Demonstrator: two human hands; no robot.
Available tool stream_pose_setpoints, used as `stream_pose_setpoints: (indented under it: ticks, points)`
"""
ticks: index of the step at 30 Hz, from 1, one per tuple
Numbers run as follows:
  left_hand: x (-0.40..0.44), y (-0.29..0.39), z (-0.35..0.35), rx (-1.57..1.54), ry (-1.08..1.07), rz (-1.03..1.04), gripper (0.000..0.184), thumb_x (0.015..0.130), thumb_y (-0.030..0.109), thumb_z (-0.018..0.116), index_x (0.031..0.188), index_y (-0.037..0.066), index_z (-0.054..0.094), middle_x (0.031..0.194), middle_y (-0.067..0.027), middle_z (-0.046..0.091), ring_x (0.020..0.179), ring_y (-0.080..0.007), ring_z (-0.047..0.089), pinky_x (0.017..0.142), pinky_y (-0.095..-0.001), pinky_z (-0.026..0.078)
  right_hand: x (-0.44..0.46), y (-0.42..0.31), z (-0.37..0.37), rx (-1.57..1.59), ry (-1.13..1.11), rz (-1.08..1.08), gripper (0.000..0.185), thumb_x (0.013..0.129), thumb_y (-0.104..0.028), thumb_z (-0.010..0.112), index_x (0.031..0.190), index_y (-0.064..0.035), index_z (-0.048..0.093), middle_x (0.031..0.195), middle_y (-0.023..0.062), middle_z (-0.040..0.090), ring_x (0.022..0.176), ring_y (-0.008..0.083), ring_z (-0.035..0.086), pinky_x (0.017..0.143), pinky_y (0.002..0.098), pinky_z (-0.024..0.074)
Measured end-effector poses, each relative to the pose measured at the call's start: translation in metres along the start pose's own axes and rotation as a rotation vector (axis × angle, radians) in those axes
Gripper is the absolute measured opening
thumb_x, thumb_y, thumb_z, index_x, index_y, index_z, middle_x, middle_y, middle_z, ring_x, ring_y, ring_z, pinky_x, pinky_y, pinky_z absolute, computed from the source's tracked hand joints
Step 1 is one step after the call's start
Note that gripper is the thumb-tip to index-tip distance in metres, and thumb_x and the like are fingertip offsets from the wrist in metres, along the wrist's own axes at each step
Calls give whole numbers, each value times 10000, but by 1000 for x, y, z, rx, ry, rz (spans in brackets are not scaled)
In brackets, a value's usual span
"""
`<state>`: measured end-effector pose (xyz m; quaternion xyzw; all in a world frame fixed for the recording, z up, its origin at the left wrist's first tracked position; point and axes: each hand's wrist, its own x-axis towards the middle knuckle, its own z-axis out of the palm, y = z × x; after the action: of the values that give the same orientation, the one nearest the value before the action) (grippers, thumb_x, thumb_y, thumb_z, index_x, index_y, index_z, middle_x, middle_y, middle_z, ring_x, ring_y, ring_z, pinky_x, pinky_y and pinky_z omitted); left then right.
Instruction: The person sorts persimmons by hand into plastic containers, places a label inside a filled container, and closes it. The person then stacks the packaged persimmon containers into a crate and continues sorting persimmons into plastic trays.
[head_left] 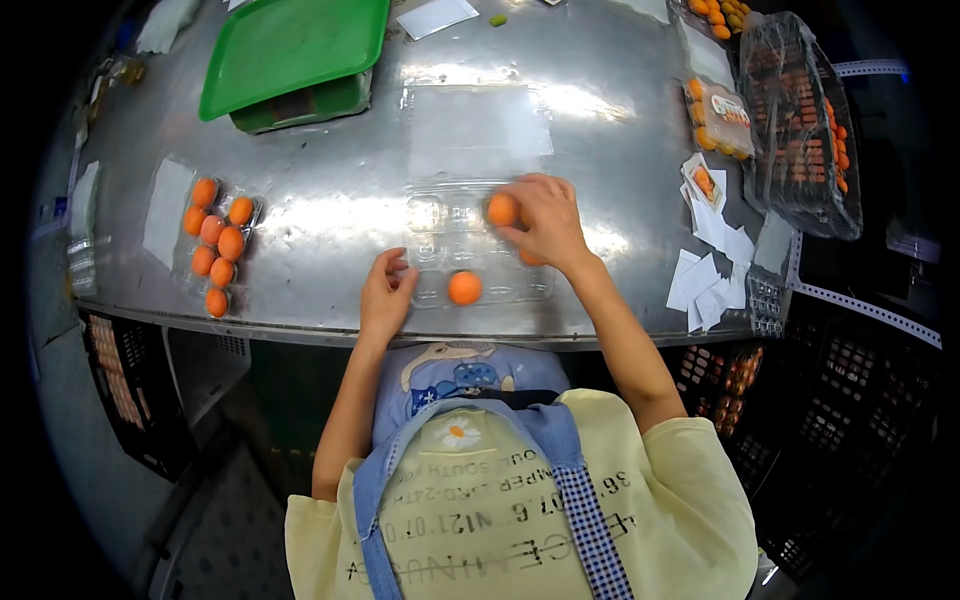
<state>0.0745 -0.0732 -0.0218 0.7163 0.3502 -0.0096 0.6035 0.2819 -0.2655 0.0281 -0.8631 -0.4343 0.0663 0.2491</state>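
Observation:
A clear plastic clamshell box (427,250) lies opened on the metal table in front of me, its lid (470,130) folded back away from me. Over its upper right part, my right hand (548,222) has its fingers around an orange (503,210). Another orange (530,257) sits in the box, mostly hidden under that hand. In the bottom row rests one more orange (464,288). At the box's left edge is my left hand (386,292), fingers apart and holding nothing; whether it touches the plastic I cannot tell.
To the left, several oranges (230,243) sit in another clear tray. A green tray (300,50) stands at the back left. On the right are a filled fruit box (722,120), loose white cards (700,285) and a plastic-lined crate (790,130). The table's front edge (300,335) runs near me.

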Motion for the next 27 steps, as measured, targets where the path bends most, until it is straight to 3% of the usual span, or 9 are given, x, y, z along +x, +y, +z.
stream_pose_setpoints:
  ticks: [3, 5, 8, 10, 12, 18, 22, 27]
  points:
    - [-6, 20, -2, 267, 132, 245, 423, 844, 145, 664, 1233, 44, 530, 1059, -92, 587, 828, -126, 565, 737, -264, 483, -3, -6, -6, 200, 39, 85, 521, 672, -126, 764, 1157, -104, 573, 1155, 104, 549, 1127, 271, 508, 953, 406, 399]
    - [-14, 55, -2, 35, 4, 192, 412, 861, 138, 650, 1244, 49, 525, 1116, -97, 575, 889, -133, 574, 777, -276, 489, -9, -24, -14, 509, 49, 204, 528, 667, -96, 763, 1159, -81, 570, 1151, 111, 518, 1102, 266, 517, 909, 381, 449]
    - [-22, 90, 4, -404, -249, 125, 398, 885, 131, 627, 1258, 49, 515, 1187, -103, 552, 970, -151, 584, 818, -293, 502, -14, -68, -35, 616, 15, 159, 534, 666, -119, 774, 1154, -49, 569, 1131, 141, 510, 1046, 283, 523, 869, 370, 462]
    - [-27, 111, 5, -691, -420, 78, 413, 902, 128, 611, 1286, 33, 490, 1254, -115, 519, 1062, -182, 577, 844, -316, 521, -16, -84, -38, 567, 36, 19, 566, 672, -108, 774, 1190, -51, 552, 1128, 141, 507, 1037, 285, 526, 859, 356, 468]
    - [-26, 105, 5, -741, -454, 63, 446, 897, 127, 618, 1304, 17, 472, 1267, -127, 513, 1086, -192, 572, 848, -322, 526, -20, -93, -39, 495, 62, -86, 603, 687, -99, 778, 1233, -46, 527, 1156, 144, 497, 1031, 277, 535, 824, 329, 485]
    - [-35, 99, -6, -871, -514, 33, 523, 897, 153, 625, 1355, 11, 416, 1278, -129, 520, 1158, -226, 546, 956, -383, 483, -31, -97, -33, 1004, 109, 34, 593, 711, -33, 768, 1250, -43, 520, 1185, 112, 499, 1042, 202, 535, 794, 301, 494]
    - [-37, 91, -7, -959, -571, 48, 498, 920, 116, 580, 1372, 13, 399, 1306, -133, 505, 1200, -237, 518, 996, -417, 464, -35, -99, -29, 1007, 102, 15, 554, 715, -14, 763, 1220, -30, 538, 1169, 100, 510, 1006, 176, 550, 778, 287, 492]
    - [-41, 94, -7, -1045, -583, -5, 501, 984, 224, 483, 1416, 21, 328, 1289, -136, 515, 1168, -242, 547, 951, -403, 502, -37, -107, -30, 1039, 58, 67, 502, 727, -35, 762, 1185, -23, 559, 1097, 81, 535, 901, 149, 572, 757, 267, 480]
